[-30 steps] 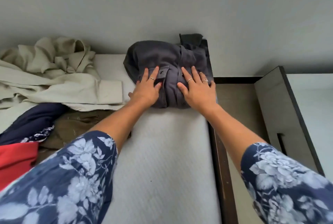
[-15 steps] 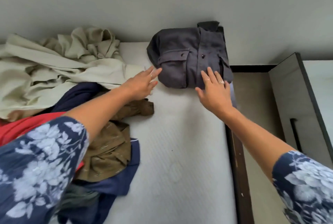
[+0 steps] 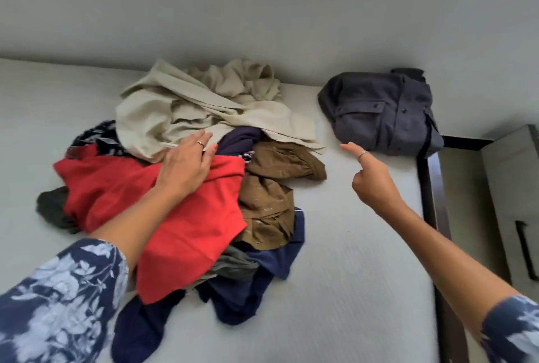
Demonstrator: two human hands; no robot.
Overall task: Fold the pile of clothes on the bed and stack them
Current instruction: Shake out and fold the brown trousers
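A folded dark grey shirt [image 3: 379,117] lies at the bed's far right corner. To its left is the unfolded pile: a beige garment [image 3: 189,111] at the back, a red one [image 3: 180,216] in front, a brown one [image 3: 271,202] and a navy one [image 3: 259,278]. My left hand [image 3: 186,167] rests flat on the pile where the red and beige cloth meet. My right hand [image 3: 370,179] hovers over bare mattress just in front of the grey shirt. One finger is stretched out, the others are loosely curled, and it holds nothing.
The white mattress [image 3: 335,289] ends at a dark bed frame [image 3: 434,193] on the right. Beyond the frame stands a grey cabinet [image 3: 513,187] with a dark handle. A plain wall runs behind the bed.
Both hands left the folded grey shirt. My left hand swung left onto the clothes pile. My right hand drew back from the shirt, and my view turned left.
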